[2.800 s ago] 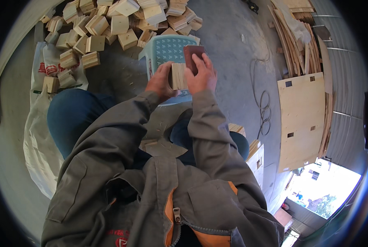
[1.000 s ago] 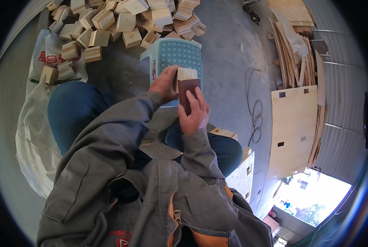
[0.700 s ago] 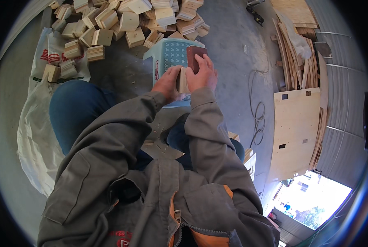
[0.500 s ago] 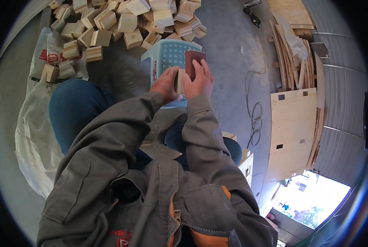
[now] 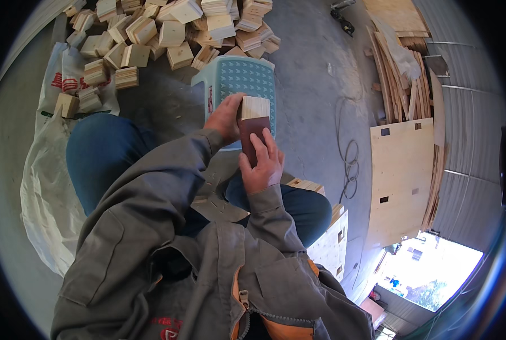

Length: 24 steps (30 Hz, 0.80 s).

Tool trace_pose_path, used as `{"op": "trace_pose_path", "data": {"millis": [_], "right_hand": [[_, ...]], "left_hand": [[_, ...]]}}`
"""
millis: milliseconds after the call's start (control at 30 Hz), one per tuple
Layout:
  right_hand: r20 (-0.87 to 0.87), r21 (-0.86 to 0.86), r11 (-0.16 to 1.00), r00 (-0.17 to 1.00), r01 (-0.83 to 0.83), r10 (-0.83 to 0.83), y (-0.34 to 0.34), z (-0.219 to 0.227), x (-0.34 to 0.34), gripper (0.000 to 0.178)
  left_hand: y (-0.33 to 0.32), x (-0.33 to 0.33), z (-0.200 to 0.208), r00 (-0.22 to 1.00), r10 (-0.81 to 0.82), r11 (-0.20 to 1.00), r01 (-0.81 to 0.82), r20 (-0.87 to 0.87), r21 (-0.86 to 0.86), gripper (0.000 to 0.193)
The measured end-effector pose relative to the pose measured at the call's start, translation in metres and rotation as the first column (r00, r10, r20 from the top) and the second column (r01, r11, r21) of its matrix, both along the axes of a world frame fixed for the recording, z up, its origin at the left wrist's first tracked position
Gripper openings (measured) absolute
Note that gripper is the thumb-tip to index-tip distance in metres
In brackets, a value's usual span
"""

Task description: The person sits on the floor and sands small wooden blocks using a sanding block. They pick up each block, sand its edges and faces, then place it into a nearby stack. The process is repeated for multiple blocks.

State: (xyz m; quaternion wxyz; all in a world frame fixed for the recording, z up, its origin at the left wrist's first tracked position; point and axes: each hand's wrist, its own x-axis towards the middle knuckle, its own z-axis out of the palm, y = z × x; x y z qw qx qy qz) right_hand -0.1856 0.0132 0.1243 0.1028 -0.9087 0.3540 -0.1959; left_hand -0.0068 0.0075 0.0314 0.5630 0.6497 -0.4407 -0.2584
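Note:
A pale wooden block (image 5: 255, 107) is held over a light blue plastic stool (image 5: 244, 72), gripped along its left side by my left hand (image 5: 226, 119). My right hand (image 5: 264, 166) has its fingers on a flat reddish-brown sanding block (image 5: 254, 127). That block lies against the upper face of the wooden one and covers its near part; only the far end shows bare wood. Both hands are closed, the right nearer my body than the left. The underside of the wooden block is hidden.
Beyond the stool is a heap of wooden blocks (image 5: 173, 34). Several blocks rest near a white plastic sack (image 5: 46, 192) at left. A thin cable (image 5: 349, 164) lies on the floor at right, beside a plywood sheet (image 5: 403, 175) and stacked boards (image 5: 392, 79).
My right hand has drawn the sanding block back toward my body, uncovering the wooden block's far end. My left hand has stayed almost in place.

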Motion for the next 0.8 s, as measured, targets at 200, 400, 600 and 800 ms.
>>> {"op": "trace_pose_path", "data": {"millis": [200, 400, 600, 800], "right_hand": [[0.025, -0.043, 0.999, 0.999, 0.030, -0.029, -0.058, -0.014, 0.055, 0.059], [-0.115, 0.062, 0.981, 0.978, 0.182, -0.174, -0.100, -0.002, 0.112, 0.058], [-0.004, -0.003, 0.997, 0.997, 0.072, -0.072, -0.087, -0.016, 0.080, 0.059], [0.002, -0.007, 1.000, 1.000, -0.019, 0.019, -0.013, -0.006, 0.005, 0.064]], "left_hand": [[-0.003, -0.001, -0.013, 0.999, 0.012, 0.999, -0.013, -0.033, -0.040, 0.092], [0.001, -0.001, -0.005, 1.000, -0.018, 1.000, 0.018, -0.023, 0.004, 0.102], [0.001, 0.000, -0.004, 0.999, -0.043, 0.999, 0.043, -0.012, -0.001, 0.102], [0.000, 0.000, -0.004, 1.000, 0.013, 1.000, -0.013, -0.005, -0.008, 0.085]]}}
